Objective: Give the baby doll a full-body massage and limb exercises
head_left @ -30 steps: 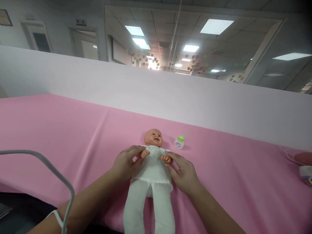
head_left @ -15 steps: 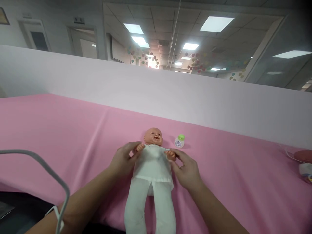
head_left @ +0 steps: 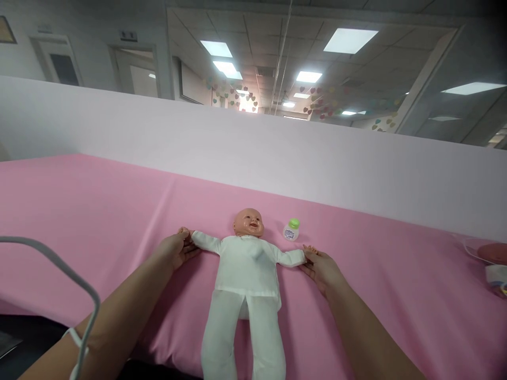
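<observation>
A baby doll [head_left: 249,264] in a white top and white trousers lies face up on a pink sheet [head_left: 130,200], head toward the far wall. Both its arms are stretched out sideways. My left hand [head_left: 177,249] is closed around the doll's hand at the left, by the sleeve cuff. At the other side my right hand [head_left: 321,266] grips the doll's other hand and cuff, with its small fingers showing above mine. A small clear bottle with a green cap [head_left: 292,230] stands beside the doll's head, just beyond my right hand.
A white panel [head_left: 253,148] runs along the far edge of the pink surface. Far right sit a reddish round item in a clear holder [head_left: 491,252] and a white package [head_left: 497,278]. A grey cable [head_left: 59,258] hangs across my left arm.
My hands have moved apart, drawing the doll's arms from over its chest out to both sides. The doll's body and the bottle have stayed in place.
</observation>
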`<action>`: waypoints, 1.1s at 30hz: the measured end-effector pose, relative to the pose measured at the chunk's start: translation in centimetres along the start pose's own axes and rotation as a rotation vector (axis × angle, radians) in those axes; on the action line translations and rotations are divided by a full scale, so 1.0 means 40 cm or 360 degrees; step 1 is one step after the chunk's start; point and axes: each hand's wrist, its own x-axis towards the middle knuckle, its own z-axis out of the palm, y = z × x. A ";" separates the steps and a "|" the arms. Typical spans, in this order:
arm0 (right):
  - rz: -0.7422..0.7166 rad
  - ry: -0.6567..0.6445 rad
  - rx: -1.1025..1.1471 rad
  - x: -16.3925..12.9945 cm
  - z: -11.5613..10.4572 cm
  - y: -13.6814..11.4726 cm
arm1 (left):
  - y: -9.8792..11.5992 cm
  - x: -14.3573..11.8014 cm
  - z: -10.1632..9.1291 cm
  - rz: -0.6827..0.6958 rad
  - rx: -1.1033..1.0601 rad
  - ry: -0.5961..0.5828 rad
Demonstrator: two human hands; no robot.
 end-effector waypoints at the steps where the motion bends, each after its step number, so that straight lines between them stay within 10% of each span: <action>1: 0.0017 -0.0007 0.0008 0.000 -0.003 0.000 | -0.001 0.003 -0.001 -0.0015 0.0020 0.0001; 6: -0.0125 0.0029 -0.0023 -0.004 0.009 -0.007 | 0.002 -0.014 0.009 0.0036 0.0087 -0.0028; 11: -0.0692 0.0158 -0.0274 -0.067 0.066 -0.028 | 0.004 -0.096 0.042 0.0533 0.0341 -0.0162; 22: -0.1704 -0.0609 -0.1493 -0.241 0.180 -0.033 | -0.071 -0.261 0.105 0.1931 0.1921 -0.0780; 33: -0.1781 -0.0682 -0.1521 -0.252 0.196 -0.025 | -0.070 -0.242 0.094 0.1932 0.1945 -0.0816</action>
